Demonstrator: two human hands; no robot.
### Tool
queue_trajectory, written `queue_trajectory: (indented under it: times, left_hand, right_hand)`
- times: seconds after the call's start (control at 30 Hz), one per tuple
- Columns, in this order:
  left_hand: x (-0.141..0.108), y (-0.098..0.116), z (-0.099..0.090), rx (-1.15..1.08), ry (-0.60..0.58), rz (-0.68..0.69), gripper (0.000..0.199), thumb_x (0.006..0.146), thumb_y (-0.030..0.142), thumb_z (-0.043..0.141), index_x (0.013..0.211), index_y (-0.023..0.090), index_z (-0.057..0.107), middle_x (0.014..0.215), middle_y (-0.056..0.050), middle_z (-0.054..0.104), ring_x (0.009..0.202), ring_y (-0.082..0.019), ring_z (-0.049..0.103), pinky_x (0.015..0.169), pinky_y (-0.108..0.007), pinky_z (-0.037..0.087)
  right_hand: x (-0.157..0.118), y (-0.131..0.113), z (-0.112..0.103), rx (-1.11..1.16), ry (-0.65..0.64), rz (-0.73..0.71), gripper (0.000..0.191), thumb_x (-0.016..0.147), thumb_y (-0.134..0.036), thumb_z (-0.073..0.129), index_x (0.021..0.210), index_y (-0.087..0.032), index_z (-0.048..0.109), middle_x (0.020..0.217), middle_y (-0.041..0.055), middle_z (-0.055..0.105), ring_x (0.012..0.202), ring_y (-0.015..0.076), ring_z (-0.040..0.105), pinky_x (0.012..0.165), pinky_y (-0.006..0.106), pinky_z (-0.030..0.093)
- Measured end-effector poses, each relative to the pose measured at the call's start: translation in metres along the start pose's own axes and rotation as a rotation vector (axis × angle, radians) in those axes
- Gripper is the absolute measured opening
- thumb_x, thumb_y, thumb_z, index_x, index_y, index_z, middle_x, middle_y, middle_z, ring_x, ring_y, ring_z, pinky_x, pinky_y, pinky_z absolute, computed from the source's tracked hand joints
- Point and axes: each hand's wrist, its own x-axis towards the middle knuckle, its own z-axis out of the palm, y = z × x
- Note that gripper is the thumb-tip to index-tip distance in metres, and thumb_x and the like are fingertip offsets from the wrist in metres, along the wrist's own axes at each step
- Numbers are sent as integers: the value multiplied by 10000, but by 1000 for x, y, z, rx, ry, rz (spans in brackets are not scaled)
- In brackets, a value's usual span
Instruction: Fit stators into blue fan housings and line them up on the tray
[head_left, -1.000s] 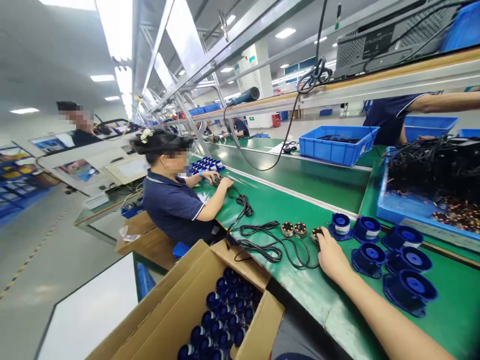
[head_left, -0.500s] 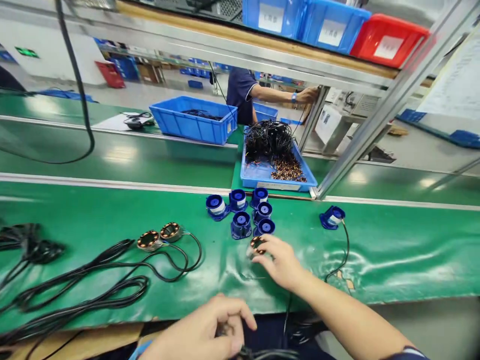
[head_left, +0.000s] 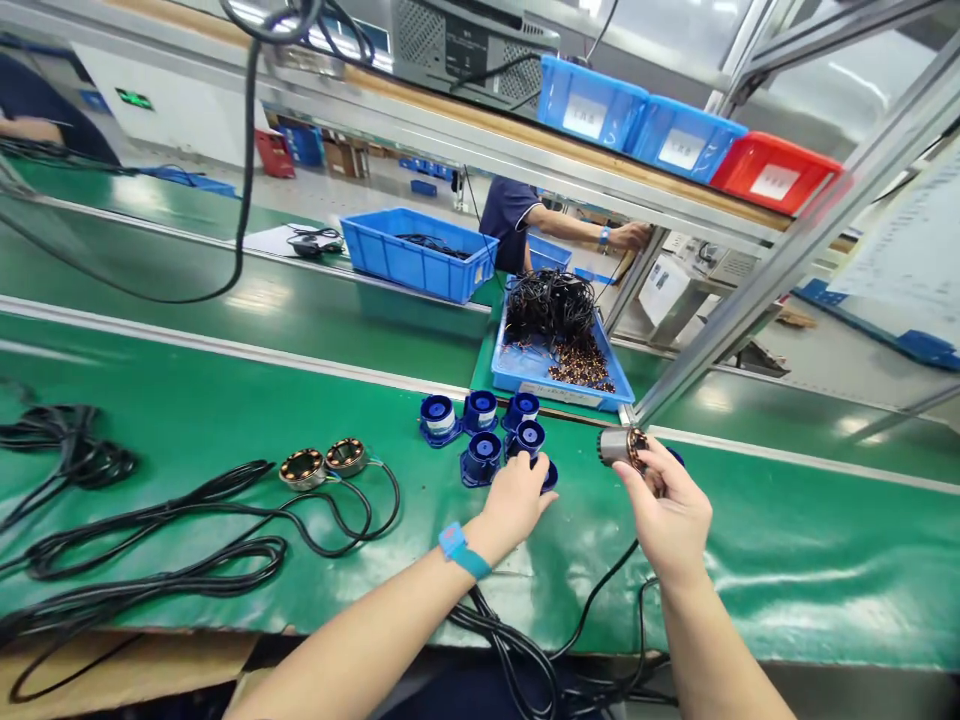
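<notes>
My right hand (head_left: 671, 505) is raised above the mat and grips a motor stator (head_left: 616, 446), a short metal cylinder with copper windings, tilted on its side. A black cable (head_left: 606, 585) runs below that hand. My left hand (head_left: 517, 500) reaches into a group of several blue plastic housings (head_left: 482, 455). Its fingers and thumb close around the front-right housing (head_left: 550, 477), mostly covered by the hand. Behind my right hand, another blue housing is almost wholly hidden. Two ring-shaped stators (head_left: 302, 468) with cables lie to the left.
Coiled black cables (head_left: 172, 590) spread over the left of the green mat (head_left: 405, 590). A blue tray (head_left: 517, 375) of cables and copper-coloured parts stands behind the housings. A metal post (head_left: 720, 290) rises at right. A co-worker's arm (head_left: 570, 228) shows beyond the shelf.
My right hand has lifted the stator up and to the right, off the mat. My left hand has moved from the near edge forward to the blue housings. The camera view has shifted.
</notes>
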Motion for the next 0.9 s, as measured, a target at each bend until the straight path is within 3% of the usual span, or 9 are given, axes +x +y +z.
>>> queue_trajectory:
  times: [0.07, 0.13, 0.23, 0.3, 0.43, 0.57, 0.77, 0.9]
  left_hand:
    - [-5, -11, 12, -160, 9, 183, 423, 913, 152, 615, 1322, 256, 601, 1356, -140, 536, 1256, -303, 554, 1041, -481, 523]
    - [-13, -22, 23, -315, 33, 287, 506, 929, 71, 499, 1369, 310, 575, 1555, -111, 382, 1441, -297, 398, 1173, -510, 418]
    - [-23, -31, 36, -461, 76, 241, 690, 919, 124, 548, 1550, 292, 327, 1648, -130, 238, 1532, -300, 250, 1242, -544, 320]
    - [-26, -32, 42, -518, 69, 196, 848, 874, 237, 683, 1582, 266, 217, 1632, -150, 280, 1529, -309, 264, 1249, -554, 311]
    - [-25, -31, 49, -557, -9, 144, 1030, 758, 337, 831, 1573, 227, 212, 1593, -179, 359, 1496, -330, 338, 1240, -562, 327]
    - [-22, -33, 52, -574, -57, 114, 1100, 713, 326, 864, 1580, 216, 196, 1581, -189, 384, 1467, -335, 386, 1222, -562, 351]
    - [-21, -36, 50, -623, -69, 87, 1026, 719, 340, 852, 1556, 213, 273, 1563, -174, 417, 1458, -332, 398, 1223, -561, 341]
    - [-20, -36, 48, -649, -74, 95, 985, 722, 344, 847, 1538, 218, 309, 1548, -164, 435, 1451, -331, 404, 1219, -564, 341]
  right_hand:
    - [-3, 7, -9, -42, -56, -4, 199, 849, -352, 766, 946, -179, 758, 1224, 135, 703, 505, 69, 410, 493, 269, 433]
    - [-7, 12, -12, -69, -162, 3, 183, 861, -355, 748, 941, -191, 768, 1212, 124, 710, 481, 65, 402, 471, 264, 434]
    - [-12, 20, -7, -84, -290, 0, 171, 878, -360, 721, 928, -207, 778, 1187, 109, 724, 457, 71, 436, 442, 259, 442]
    - [-14, 26, 0, -103, -337, -24, 165, 882, -358, 713, 926, -213, 780, 1168, 106, 733, 519, 108, 547, 471, 261, 484]
    - [-16, 35, 14, -129, -473, -70, 133, 888, -305, 698, 961, -223, 771, 1159, 97, 734, 844, 208, 716, 656, 298, 592]
    - [-16, 43, 24, -163, -619, -96, 114, 887, -238, 677, 965, -231, 760, 1122, 84, 733, 1061, 240, 701, 915, 373, 594]
    - [-17, 54, 19, -238, -666, -114, 122, 922, -279, 671, 1001, -210, 733, 1149, 117, 724, 1125, 275, 672, 1005, 472, 548]
    - [-22, 59, 15, -298, -640, -91, 381, 852, -364, 771, 1182, -200, 677, 1352, 161, 626, 1289, 314, 571, 1091, 538, 475]
